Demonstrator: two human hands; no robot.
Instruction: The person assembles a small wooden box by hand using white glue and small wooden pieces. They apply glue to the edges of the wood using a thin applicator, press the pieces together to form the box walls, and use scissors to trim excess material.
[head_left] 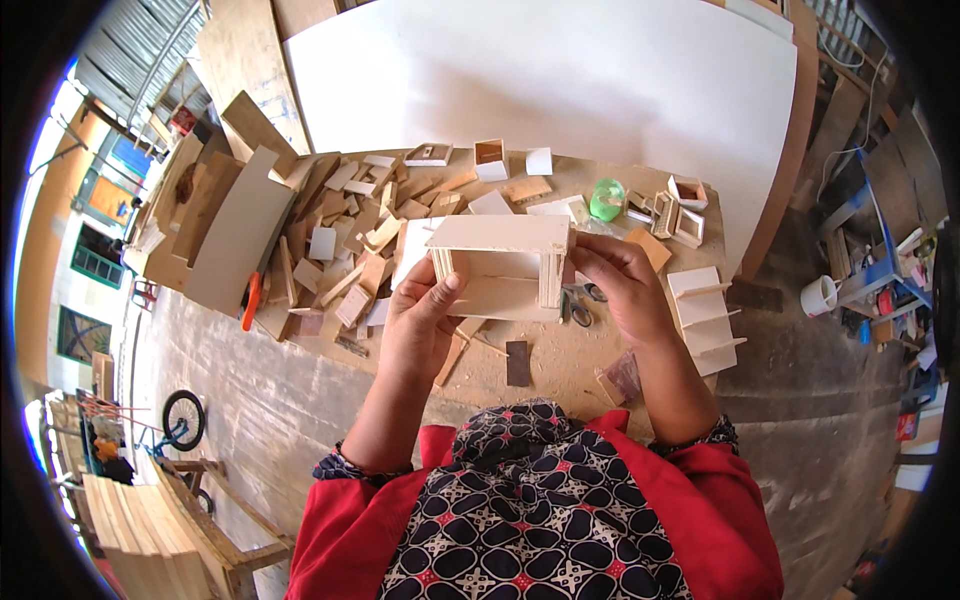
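Above the workbench (560,375) I hold a small open wooden box (500,233) with a pale top panel, a bottom panel and layered plywood sides. Its open front faces me. My left hand (425,312) grips the left side, thumb at the front edge. At the other end my right hand (622,283) has its fingers closed on the right side. A pair of scissors (580,313) lies partly hidden just beneath the box. Closer to me on the bench is a dark flat rectangular piece (517,363).
Wood offcuts (375,215) pile up at the left, near an orange-handled tool (251,300). Small boxes (490,160) and a green container (606,200) stand farther back. A pale slatted piece (703,315) lies at right. Behind the bench is a large white board (540,70).
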